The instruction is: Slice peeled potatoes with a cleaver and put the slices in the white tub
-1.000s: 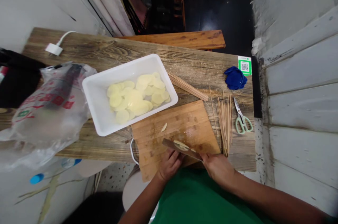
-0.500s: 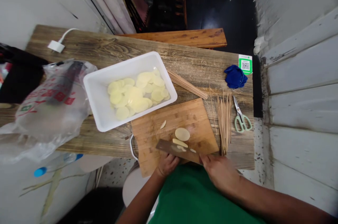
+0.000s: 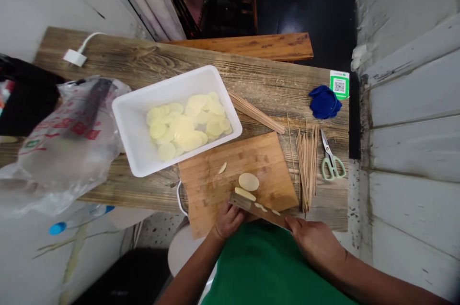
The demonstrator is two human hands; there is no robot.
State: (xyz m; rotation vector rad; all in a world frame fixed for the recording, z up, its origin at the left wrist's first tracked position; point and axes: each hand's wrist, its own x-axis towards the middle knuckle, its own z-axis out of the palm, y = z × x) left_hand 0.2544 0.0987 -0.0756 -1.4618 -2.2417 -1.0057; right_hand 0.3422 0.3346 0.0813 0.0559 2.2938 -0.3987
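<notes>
My right hand (image 3: 316, 242) is closed round the handle of a kitchen knife (image 3: 266, 213). Its broad blade points left over the near edge of the wooden cutting board (image 3: 204, 190), with pale bits stuck to it. Beside the blade's tip, my left hand (image 3: 228, 220) is closed, fingers curled; whatever they hold is hidden by the blade and the hand. Just beyond the knife lie an oval potato slice (image 3: 248, 181) and a thinner-looking piece (image 3: 245, 194). A small sliver (image 3: 222, 168) rests farther left on the board.
A white plastic tub (image 3: 125, 123) with many potato slices stands behind the board. To the right are wooden skewers (image 3: 307, 168), scissors (image 3: 331, 158), a blue cloth (image 3: 324, 102) and a QR-code card (image 3: 339, 85). A plastic bag (image 3: 75, 146) sits at left; more skewers (image 3: 257, 113) lie behind.
The knife and my right hand have shifted right, so the blade's tip is now close to my left fingers. My left hand has barely moved. The view has shifted slightly.
</notes>
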